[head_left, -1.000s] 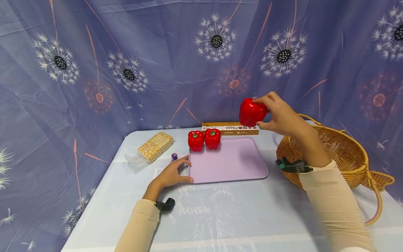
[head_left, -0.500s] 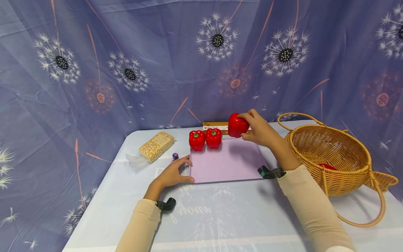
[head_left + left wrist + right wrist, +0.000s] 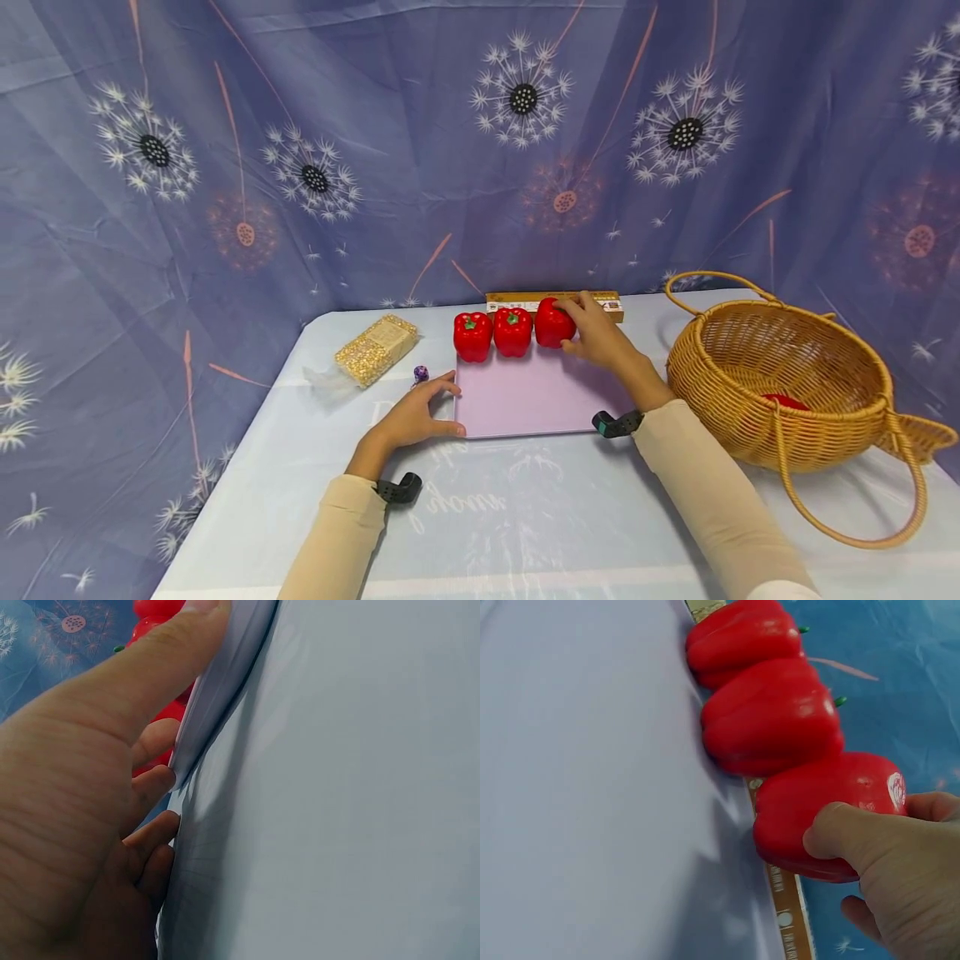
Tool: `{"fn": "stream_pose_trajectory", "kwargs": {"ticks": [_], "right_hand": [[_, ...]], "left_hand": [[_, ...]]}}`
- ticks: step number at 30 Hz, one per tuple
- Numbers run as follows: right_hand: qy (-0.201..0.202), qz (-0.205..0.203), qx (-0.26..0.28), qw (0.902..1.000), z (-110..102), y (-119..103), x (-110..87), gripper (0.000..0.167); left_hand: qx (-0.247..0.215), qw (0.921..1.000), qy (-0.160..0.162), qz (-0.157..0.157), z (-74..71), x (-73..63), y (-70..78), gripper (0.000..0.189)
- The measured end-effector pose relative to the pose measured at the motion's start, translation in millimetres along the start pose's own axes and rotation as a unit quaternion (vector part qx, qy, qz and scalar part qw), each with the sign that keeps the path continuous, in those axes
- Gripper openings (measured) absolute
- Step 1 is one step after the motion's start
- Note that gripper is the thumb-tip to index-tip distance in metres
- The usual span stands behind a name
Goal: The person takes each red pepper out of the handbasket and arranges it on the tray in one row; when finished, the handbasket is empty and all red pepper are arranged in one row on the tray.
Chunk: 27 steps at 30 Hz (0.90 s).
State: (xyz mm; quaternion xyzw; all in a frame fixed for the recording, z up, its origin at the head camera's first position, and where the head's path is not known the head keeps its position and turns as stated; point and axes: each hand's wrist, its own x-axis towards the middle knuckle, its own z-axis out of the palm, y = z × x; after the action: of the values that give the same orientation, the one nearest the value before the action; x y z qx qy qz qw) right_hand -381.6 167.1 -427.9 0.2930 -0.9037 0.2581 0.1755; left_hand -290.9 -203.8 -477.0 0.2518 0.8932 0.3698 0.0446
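My right hand [image 3: 603, 337] grips a red bell pepper [image 3: 552, 323] at the back of the lilac tray [image 3: 525, 400]. In the right wrist view, the thumb lies across the side of this pepper [image 3: 810, 810], and its stem is hidden. Two more red bell peppers, the left one [image 3: 473, 337] and the middle one [image 3: 513, 332], stand side by side with green stems up. My left hand [image 3: 412, 417] rests at the tray's left edge, thumb and fingers spread apart. Seen from the left wrist, the thumb and fingertips touch the tray's rim [image 3: 240, 667].
A wicker basket [image 3: 810, 442] with something red inside stands on the right. Behind the tray lies a long pasta box [image 3: 611, 307]. To the left are a bag of yellow kernels [image 3: 377, 348] and a small purple object [image 3: 421, 373]. A patterned curtain [image 3: 412, 150] hangs behind the table.
My right hand has carried the pepper left and down from near the basket to the tray's back edge, beside the other two. The left hand has stayed at the tray's left edge.
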Motion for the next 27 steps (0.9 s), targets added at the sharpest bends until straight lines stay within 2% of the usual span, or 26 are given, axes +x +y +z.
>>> {"fn": "stream_pose_trajectory", "kwargs": {"ticks": [13, 21, 27], "right_hand": [[0.002, -0.018, 0.003, 0.9998, 14, 14, -4.4, 0.068], [0.01, -0.052, 0.012, 0.9985, 21, 18, -4.6, 0.068], [0.008, -0.051, 0.002, 0.9987, 22, 17, -5.2, 0.069]], "left_hand": [[-0.003, 1.0, 0.0, -0.006, -1.3, -0.2, 1.7, 0.063], [-0.005, 0.9999, 0.0, -0.009, -0.9, -0.2, 2.3, 0.063], [-0.009, 1.0, -0.001, -0.003, -0.3, -0.2, 1.6, 0.063]]}}
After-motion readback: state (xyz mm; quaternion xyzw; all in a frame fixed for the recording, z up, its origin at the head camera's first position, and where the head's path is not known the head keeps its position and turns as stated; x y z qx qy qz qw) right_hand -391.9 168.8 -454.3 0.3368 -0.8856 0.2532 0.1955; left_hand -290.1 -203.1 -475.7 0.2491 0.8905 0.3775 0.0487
